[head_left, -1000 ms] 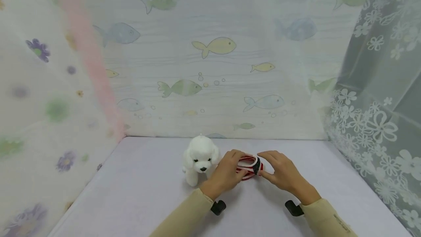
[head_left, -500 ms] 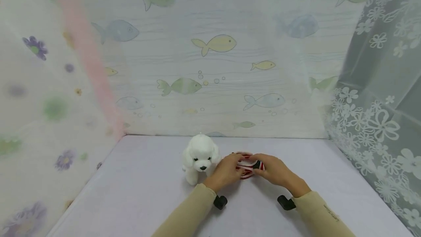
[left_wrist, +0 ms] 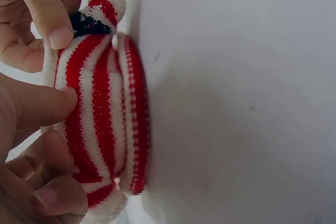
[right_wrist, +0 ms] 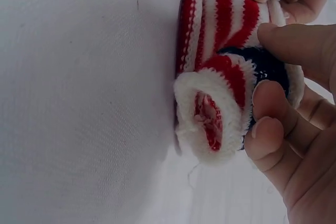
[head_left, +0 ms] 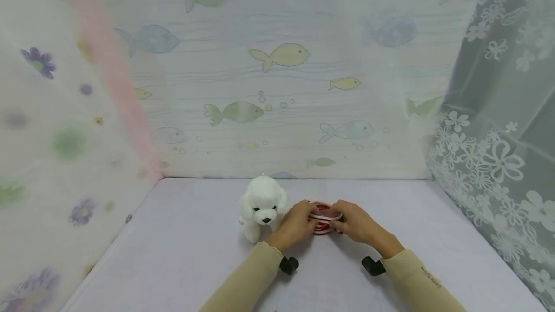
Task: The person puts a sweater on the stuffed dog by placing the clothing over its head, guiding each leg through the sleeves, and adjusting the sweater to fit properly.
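Note:
A small knitted sweater (head_left: 322, 229) with red and white stripes and a navy patch lies on the table. In the right wrist view its white-cuffed sleeve (right_wrist: 231, 153) faces the camera, red inside. My left hand (head_left: 299, 221) holds the left side of the sweater's white-edged opening, the thumb outside on the stripes. On the opposite side my right hand (head_left: 356, 223) pinches the same edge beside the navy patch (right_wrist: 273, 72). The opening is spread between both hands. A white plush dog (head_left: 264, 201) stands just left of my left hand, facing me.
The table (head_left: 195, 254) has a pale cloth over it. Behind it hangs a fish-print curtain (head_left: 234, 148); a flower-print sheet (head_left: 65, 167) borders the left, and a lace curtain (head_left: 490, 158) the right. Black wrist devices (head_left: 374, 266) sit under the wrists.
My right hand has moved left and taken hold of the sweater's edge. Its navy patch has gone out of sight in the head view. My left hand and the plush dog stay nearly in place.

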### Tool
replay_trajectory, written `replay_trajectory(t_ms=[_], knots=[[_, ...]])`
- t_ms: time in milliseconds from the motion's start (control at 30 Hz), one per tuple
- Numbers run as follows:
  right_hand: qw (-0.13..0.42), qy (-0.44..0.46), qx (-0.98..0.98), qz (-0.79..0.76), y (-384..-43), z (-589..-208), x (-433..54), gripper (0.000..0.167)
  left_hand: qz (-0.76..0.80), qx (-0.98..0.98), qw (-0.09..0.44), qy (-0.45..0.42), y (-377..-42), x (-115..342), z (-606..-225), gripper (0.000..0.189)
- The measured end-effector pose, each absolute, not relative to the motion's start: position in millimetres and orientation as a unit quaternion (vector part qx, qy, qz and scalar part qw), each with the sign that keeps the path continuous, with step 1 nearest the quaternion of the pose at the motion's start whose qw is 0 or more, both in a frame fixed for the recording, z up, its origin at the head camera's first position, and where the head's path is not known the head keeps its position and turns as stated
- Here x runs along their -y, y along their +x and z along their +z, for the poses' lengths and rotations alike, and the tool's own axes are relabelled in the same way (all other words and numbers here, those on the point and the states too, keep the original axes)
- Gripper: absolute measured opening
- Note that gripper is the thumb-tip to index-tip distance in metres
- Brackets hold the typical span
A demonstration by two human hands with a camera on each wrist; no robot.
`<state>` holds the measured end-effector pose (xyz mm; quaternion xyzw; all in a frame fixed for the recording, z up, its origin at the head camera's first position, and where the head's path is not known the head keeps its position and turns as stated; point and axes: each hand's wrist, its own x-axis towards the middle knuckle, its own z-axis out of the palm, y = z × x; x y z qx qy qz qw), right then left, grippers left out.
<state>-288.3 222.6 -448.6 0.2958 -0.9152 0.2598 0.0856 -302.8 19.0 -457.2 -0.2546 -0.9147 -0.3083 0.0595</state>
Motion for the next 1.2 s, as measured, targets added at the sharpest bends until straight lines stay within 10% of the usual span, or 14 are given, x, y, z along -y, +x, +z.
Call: replay_trajectory(t_ms=[1200], knots=[[0.174, 0.429, 0.796, 0.39, -227, -341, -224, 0.022, -0.406, 0.828, 0.01, -0.388, -253, -2, -358, 0.007]])
